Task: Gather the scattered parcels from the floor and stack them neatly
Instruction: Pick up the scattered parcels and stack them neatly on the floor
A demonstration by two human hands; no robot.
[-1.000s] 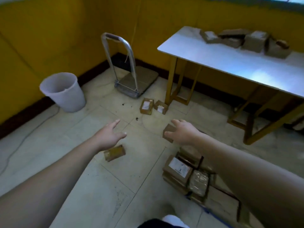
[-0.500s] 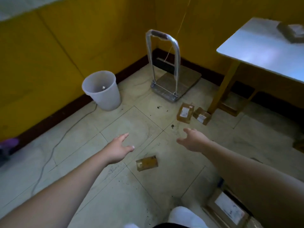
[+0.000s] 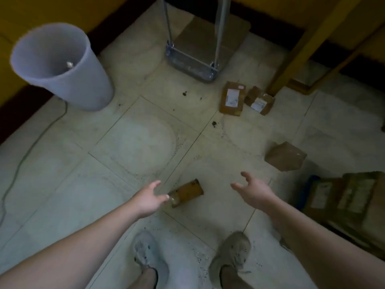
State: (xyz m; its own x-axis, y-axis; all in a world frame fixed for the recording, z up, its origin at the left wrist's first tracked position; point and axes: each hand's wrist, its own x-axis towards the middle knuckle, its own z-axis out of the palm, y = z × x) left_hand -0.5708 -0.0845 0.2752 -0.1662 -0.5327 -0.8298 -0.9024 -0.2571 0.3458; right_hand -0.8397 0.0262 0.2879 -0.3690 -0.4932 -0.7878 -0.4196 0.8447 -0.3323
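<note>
A small tape-wrapped brown parcel lies on the tiled floor just ahead of my feet. My left hand is open, fingertips at the parcel's near-left end. My right hand hovers open to the parcel's right, holding nothing. Another brown parcel sits tilted on the floor farther right. Two labelled parcels lie side by side near the table leg. A stack of parcels stands at the right edge.
A white plastic bin stands at the upper left by the yellow wall. A metal hand trolley is parked at the top centre. A yellow table leg comes down at the upper right. A cable runs along the left floor.
The view has tilted down and my feet have come into sight. Both hands have dropped toward the small parcel; the left hand now reaches its end.
</note>
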